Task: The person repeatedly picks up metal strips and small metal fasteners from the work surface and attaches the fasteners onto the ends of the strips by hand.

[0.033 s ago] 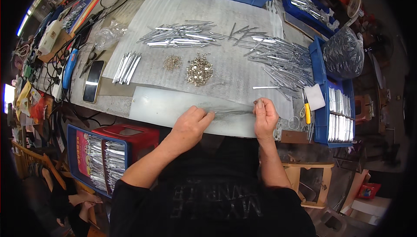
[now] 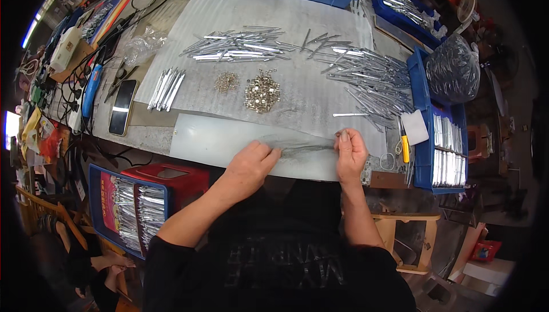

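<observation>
My left hand (image 2: 249, 166) is closed, resting on the smudged middle of a pale board (image 2: 200, 137) along the table's near edge. Over the board's right end, my right hand (image 2: 351, 154) is closed in a pinch. Whatever either hand holds is hidden or too small to make out. Just beyond my right hand lies a single thin metal strip (image 2: 350, 115). A heap of small round metal pieces (image 2: 263, 92) sits past the board, with a smaller heap of tiny parts (image 2: 227, 82) to its left.
Silvery strips form a far pile (image 2: 240, 46), a right-hand pile (image 2: 372, 77) and a tidy row (image 2: 167, 89). A phone (image 2: 123, 108) lies left. At right are a yellow-handled tool (image 2: 405, 148) and a blue bin (image 2: 421, 166). A blue crate (image 2: 100, 203) of strips stands low left.
Both hands have shifted only very slightly; the right hand is a touch farther right. Everything on the table stays in place.
</observation>
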